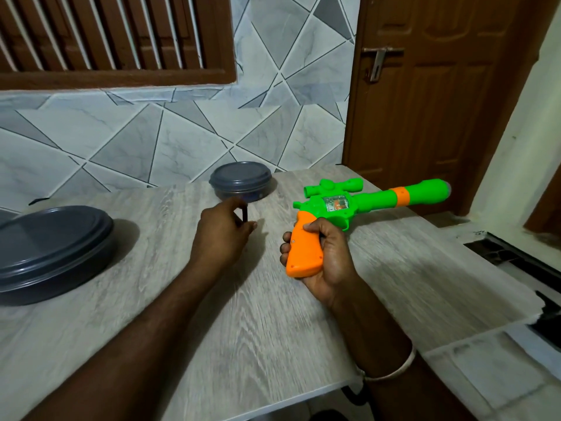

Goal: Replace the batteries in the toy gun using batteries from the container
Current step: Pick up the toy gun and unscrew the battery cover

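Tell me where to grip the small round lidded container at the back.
Take the small container by its lid rim, from above, fingers spread around the edge. It is low, round and sits flat, with the wall close behind. The left hand is nearest but already pinches a small dark item.

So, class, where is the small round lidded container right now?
In the head view, the small round container sits at the table's far edge by the tiled wall, just beyond the left hand and left of the toy gun.
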{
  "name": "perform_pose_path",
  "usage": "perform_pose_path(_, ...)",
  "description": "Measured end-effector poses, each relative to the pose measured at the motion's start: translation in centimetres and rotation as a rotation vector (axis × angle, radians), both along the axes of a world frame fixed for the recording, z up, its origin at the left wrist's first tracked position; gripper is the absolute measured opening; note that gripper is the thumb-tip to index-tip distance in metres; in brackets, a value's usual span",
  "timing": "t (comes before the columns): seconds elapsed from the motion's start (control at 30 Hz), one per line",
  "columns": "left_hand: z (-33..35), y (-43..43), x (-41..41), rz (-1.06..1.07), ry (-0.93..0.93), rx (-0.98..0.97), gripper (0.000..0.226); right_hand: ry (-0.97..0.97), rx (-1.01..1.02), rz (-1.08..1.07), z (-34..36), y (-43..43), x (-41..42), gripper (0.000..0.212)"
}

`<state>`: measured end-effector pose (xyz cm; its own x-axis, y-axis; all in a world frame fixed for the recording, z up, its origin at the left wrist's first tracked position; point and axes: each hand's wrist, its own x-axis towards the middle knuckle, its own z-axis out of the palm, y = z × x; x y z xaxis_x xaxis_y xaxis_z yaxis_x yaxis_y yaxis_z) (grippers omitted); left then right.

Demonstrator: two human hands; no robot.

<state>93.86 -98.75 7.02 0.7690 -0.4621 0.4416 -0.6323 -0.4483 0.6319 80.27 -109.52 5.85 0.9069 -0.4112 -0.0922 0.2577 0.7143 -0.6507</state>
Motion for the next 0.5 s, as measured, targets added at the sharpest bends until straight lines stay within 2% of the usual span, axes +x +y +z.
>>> perform_pose_path(0.17, -1.1, 0.7, 1.4, 0.09, 0.052, 0.253, 0.033, 0.013, -0.014, 0.024, 0.0, 0.0, -0.1, 0.017)
perform_pose_path(0.5, -1.8, 0.3, 1.7, 0.123, 0.014, 0.348, 0.025, -0.006, -0.015, 0.012, -0.3, -0.4, -0.2, 0.03)
